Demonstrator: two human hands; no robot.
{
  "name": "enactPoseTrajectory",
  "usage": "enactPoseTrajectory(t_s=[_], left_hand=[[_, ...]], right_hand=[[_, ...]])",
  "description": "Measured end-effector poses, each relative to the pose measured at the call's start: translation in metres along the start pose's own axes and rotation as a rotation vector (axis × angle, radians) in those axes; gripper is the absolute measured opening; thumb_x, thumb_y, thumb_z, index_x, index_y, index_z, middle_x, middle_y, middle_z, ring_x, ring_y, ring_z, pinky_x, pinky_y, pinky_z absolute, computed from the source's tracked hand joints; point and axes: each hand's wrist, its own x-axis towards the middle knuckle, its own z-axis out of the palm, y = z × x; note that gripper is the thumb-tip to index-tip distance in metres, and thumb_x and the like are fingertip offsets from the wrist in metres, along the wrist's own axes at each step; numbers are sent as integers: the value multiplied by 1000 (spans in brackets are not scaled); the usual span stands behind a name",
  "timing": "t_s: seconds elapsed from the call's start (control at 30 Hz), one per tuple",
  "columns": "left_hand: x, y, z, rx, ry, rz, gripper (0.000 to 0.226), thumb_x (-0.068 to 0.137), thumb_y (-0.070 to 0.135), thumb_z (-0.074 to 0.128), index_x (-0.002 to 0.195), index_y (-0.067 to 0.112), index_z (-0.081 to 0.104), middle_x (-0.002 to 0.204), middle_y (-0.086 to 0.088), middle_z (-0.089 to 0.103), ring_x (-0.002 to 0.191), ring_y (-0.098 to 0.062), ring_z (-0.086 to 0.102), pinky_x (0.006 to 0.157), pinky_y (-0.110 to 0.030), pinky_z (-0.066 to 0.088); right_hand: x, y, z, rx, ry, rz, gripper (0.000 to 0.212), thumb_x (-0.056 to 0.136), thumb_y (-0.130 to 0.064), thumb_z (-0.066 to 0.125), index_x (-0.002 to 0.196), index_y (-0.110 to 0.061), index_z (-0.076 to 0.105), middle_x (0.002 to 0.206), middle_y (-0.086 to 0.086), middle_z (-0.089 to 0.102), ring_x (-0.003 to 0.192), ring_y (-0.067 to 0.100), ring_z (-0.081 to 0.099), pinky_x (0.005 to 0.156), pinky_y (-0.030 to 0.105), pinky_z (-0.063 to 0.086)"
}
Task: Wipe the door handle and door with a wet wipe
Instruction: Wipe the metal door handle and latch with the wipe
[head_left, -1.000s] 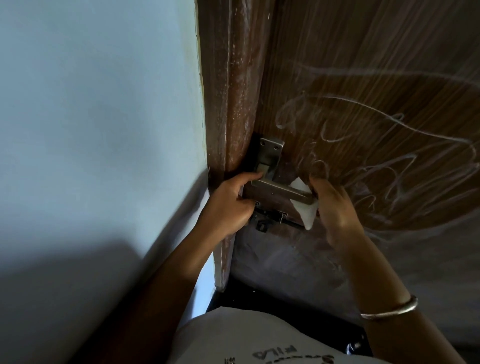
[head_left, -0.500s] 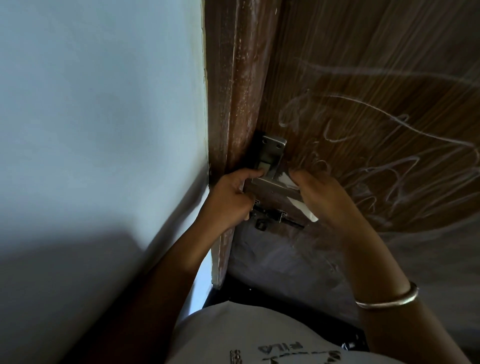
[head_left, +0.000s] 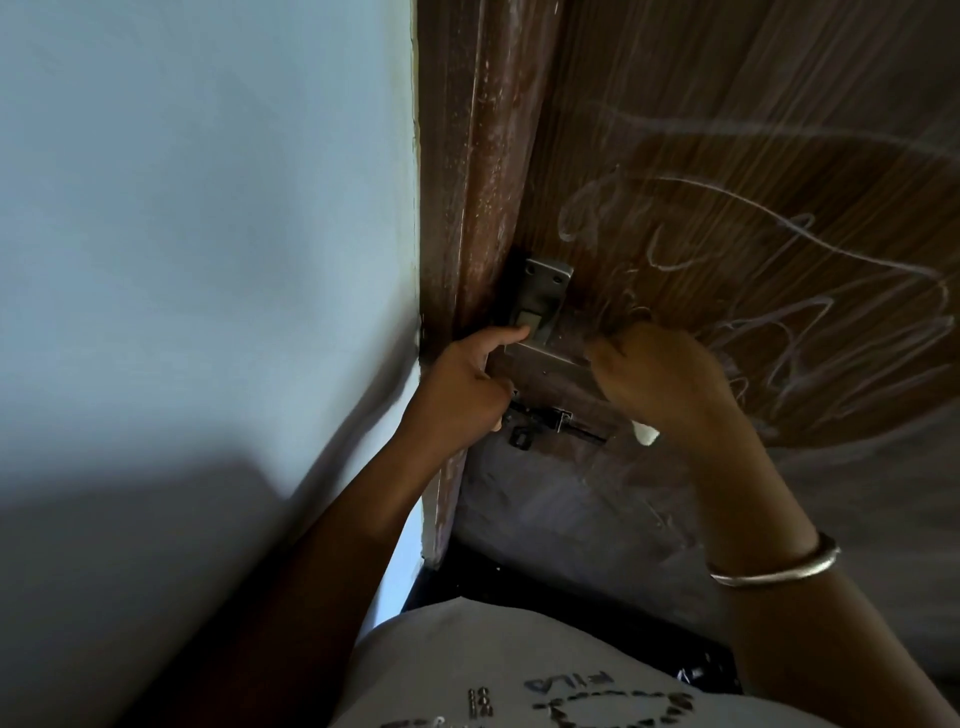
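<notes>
The brown wood-grain door (head_left: 753, 156) carries pale chalk-like scribbles. Its metal handle (head_left: 543, 306) sits near the door's left edge. My left hand (head_left: 462, 384) grips the handle's left end and the door edge, thumb on the metal. My right hand (head_left: 660, 379) is closed over the right part of the handle, holding a white wet wipe (head_left: 645, 432). Only a small corner of the wipe shows below that hand; the rest is hidden in the palm.
A dark sliding bolt latch (head_left: 550, 423) is fixed just below the handle. The brown door frame (head_left: 467, 182) meets a pale blue wall (head_left: 208, 208) on the left. My right wrist wears a metal bangle (head_left: 779, 564). A grey shirt (head_left: 519, 670) fills the bottom.
My right hand has slid along the handle and closed over it, covering most of the wipe. My left hand has kept its hold on the handle's left end.
</notes>
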Motion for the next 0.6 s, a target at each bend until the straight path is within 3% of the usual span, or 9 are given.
enactPoseTrajectory(t_s=[0.13, 0.2, 0.27, 0.33, 0.4, 0.53, 0.6], left_hand=[[2, 0, 4, 33, 39, -8, 47, 82, -6, 48, 120, 20, 57, 80, 13, 61, 50, 7, 58, 48, -4, 43], [0, 2, 4, 52, 64, -10, 46, 82, -6, 48, 118, 20, 59, 78, 24, 56, 57, 17, 55, 49, 2, 38], [-2, 3, 3, 25, 36, -8, 53, 80, -7, 47, 119, 27, 58, 75, 23, 58, 46, 8, 56, 42, -4, 39], [-3, 3, 0, 5, 18, -20, 60, 77, -8, 46, 119, 33, 57, 68, 18, 61, 35, -1, 52, 36, -10, 38], [-3, 3, 0, 9, 20, -29, 64, 75, -8, 45, 120, 36, 56, 62, 16, 61, 34, -3, 51, 35, -13, 37], [-4, 4, 1, 34, 22, -22, 60, 78, -5, 46, 120, 37, 55, 66, 11, 63, 40, -5, 54, 38, -19, 40], [-5, 4, 1, 33, 14, -26, 59, 79, -4, 46, 122, 36, 53, 65, 0, 64, 41, -7, 54, 39, -20, 43]], right_hand=[[7, -38, 6, 17, 82, -185, 34, 96, -37, 35, 75, -14, 49, 58, -5, 36, 68, 22, 47, 60, 31, 33], [9, -44, 9, 55, 90, -281, 31, 98, -28, 36, 86, -8, 56, 68, -1, 50, 75, 26, 56, 60, 31, 37], [8, -32, 13, 122, 156, -328, 28, 98, -19, 39, 100, -3, 62, 82, 7, 61, 74, 26, 60, 57, 29, 42], [-6, -14, 17, 353, 321, -220, 19, 94, -10, 49, 98, -6, 67, 82, 3, 65, 56, 13, 57, 50, 14, 42], [-26, -1, 28, 542, 517, -73, 17, 88, -1, 58, 98, -10, 67, 86, -4, 62, 58, -5, 50, 53, 6, 42], [-48, 16, 60, 861, 683, 203, 24, 83, -2, 65, 86, -25, 58, 93, -1, 61, 74, 9, 58, 61, 9, 46], [-51, 18, 78, 1001, 675, 320, 19, 84, -5, 65, 86, -23, 59, 88, 3, 66, 70, 0, 59, 60, 11, 47]])
